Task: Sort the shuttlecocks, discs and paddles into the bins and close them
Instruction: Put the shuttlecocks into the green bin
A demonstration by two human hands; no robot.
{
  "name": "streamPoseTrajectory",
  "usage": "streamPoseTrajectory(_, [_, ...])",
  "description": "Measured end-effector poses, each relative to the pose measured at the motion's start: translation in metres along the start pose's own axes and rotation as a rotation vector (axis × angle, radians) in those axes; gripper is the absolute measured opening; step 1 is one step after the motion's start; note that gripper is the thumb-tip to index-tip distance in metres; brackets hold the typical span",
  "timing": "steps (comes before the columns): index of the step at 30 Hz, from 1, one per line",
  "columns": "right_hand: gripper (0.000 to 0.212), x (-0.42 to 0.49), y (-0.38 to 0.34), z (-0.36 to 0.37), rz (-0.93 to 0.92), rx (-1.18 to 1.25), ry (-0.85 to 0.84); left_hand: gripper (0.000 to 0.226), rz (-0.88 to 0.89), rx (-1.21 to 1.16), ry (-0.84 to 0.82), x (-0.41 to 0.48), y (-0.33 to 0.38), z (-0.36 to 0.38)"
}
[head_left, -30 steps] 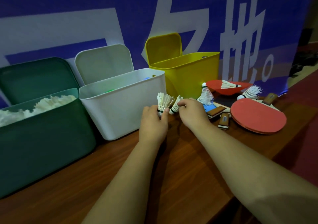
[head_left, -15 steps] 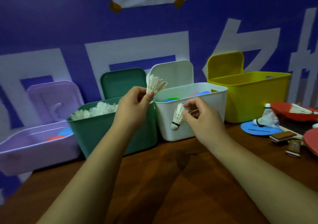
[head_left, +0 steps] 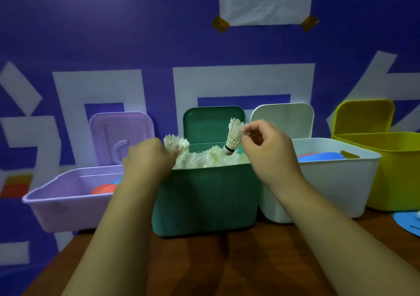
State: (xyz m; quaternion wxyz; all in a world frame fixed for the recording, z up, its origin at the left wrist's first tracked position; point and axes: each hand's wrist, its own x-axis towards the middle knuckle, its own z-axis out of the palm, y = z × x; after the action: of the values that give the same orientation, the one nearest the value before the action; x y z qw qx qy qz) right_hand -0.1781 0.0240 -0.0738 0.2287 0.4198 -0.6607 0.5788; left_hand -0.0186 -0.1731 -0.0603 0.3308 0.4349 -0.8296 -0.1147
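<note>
Here both hands hang over the green bin [head_left: 204, 195], already heaped with shuttlecocks, so each can drop its load straight in. The right hand [head_left: 267, 150] pinches one shuttlecock [head_left: 234, 135] by its feathers, cork down; the left hand [head_left: 147, 157] grasps another shuttlecock [head_left: 176, 143] at the rim.

- Four open bins stand in a row on the worktop [head_left: 227, 261], lids up behind them.
- The shuttlecock bin [head_left: 204, 195] sits at 12 o'clock, holding a heap of shuttlecocks [head_left: 204, 159].
- Disc bins [head_left: 75, 200] [head_left: 336, 182] flank it at 9 and 3 o'clock.
- The fourth bin [head_left: 395, 173] stands furthest toward 3 o'clock.
</note>
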Motion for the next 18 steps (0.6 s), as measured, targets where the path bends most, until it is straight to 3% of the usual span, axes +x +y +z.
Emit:
streamPoseTrajectory(4, [0.011,0.017,0.000,0.032,-0.036,0.000,0.058,0.033,0.056,-0.045,0.075,0.002,0.001,-0.004])
streamPoseTrajectory(8, [0.013,0.017,0.007,0.050,-0.107,-0.052,0.115,0.039,0.133,-0.039,0.010,0.004,-0.002,-0.003])
streamPoseTrajectory(13, [0.026,0.016,0.024,0.057,-0.055,-0.414,-0.248,0.035,0.193,0.091,-0.174,0.002,0.001,0.007])
streamPoseTrajectory(18, [0.024,0.014,0.027,0.050,-0.048,-0.317,-0.201,0.031,0.204,0.117,-0.096,0.009,0.000,0.015])
